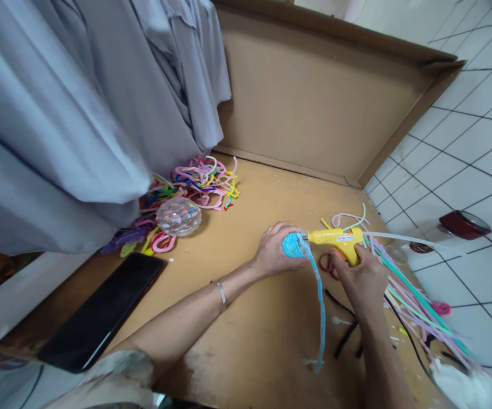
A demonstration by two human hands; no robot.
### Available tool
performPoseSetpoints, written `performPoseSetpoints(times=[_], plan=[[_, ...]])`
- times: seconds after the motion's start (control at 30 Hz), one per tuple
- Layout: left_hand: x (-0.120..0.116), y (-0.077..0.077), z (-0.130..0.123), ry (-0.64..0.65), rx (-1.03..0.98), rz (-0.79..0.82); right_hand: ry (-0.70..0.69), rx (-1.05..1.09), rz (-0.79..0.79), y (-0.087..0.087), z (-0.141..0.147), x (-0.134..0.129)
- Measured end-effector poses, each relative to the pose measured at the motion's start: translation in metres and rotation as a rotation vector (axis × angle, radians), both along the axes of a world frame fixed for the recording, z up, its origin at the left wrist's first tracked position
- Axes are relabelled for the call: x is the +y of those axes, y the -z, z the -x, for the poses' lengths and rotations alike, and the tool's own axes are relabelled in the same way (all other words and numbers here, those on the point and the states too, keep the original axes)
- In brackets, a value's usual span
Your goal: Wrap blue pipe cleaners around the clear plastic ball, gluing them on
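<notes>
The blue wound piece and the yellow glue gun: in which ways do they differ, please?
The blue wound piece is rounded and fuzzy, with a strand hanging down; the yellow glue gun is smooth, with a nozzle and handle. The left hand holds the blue wound piece, the right hand the yellow glue gun. Both are held.

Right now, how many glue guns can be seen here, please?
1. The yellow glue gun is in the right hand, its nozzle pointed toward the blue coil in the left hand. The hanging grey cloth could hide others.
</notes>
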State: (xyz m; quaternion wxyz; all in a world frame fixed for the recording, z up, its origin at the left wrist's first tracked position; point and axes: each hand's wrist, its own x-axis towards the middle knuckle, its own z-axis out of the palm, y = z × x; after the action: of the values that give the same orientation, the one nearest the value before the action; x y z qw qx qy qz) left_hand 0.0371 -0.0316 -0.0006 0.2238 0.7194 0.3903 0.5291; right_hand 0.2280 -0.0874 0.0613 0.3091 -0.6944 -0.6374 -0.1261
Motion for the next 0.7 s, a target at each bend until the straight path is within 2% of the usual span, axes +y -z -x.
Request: performPoseSetpoints(times=[0.17,0.43,0.7], plan=[[0.0002,0.0016,0.0001,-0.003,-0.016,-0.008,-0.021,0.019,0.045,-0.0020,-0.0002,-0.0009],[-0.0008,-0.0026,0.0017,0.022,0.004,0.018,-0.027,0.007,-0.058,-0.0026,0.0064,0.0031],[-0.0020,-0.0042,0.0015,0.024,0.005,0.021,-0.015,0.037,0.024,-0.0041,0.0015,-0.0011]])
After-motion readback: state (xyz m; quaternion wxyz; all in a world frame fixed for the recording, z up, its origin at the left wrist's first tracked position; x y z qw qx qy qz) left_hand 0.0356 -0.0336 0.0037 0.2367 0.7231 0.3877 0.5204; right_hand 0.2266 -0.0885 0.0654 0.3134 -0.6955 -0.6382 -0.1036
